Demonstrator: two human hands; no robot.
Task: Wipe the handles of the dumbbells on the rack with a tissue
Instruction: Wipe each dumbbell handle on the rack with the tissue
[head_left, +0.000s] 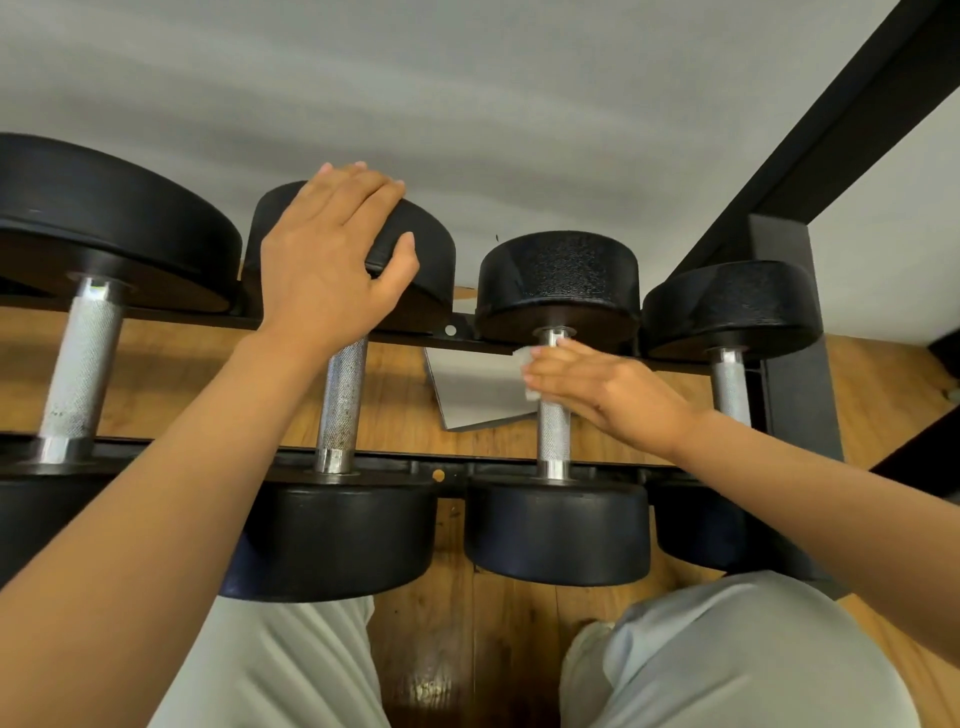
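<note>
Four dumbbells lie across the black rack (405, 339), handles running front to back. The leftmost dumbbell (83, 358) is cut off by the frame edge; the rightmost one (730, 384) has its near head largely hidden behind the right forearm.

Left hand (332, 260): fingers spread and relaxed, palm resting on the far head of the second dumbbell (343, 400), thumb hooked over its rim. It covers the top of that handle.

Right hand (597, 384): at the upper part of the third dumbbell's handle (553, 431), fingers laid against a white tissue (524, 358) that sits on the handle just below the far head. Only a small corner of tissue shows past the fingertips; the rest is hidden under the hand. Whether the thumb closes round the bar behind, cannot tell.

A grey sheet (478, 389) lies on the wooden floor (467, 623) beneath the rack, partly hidden by the rail and hand. Light trousers (727, 665) fill the bottom.
</note>
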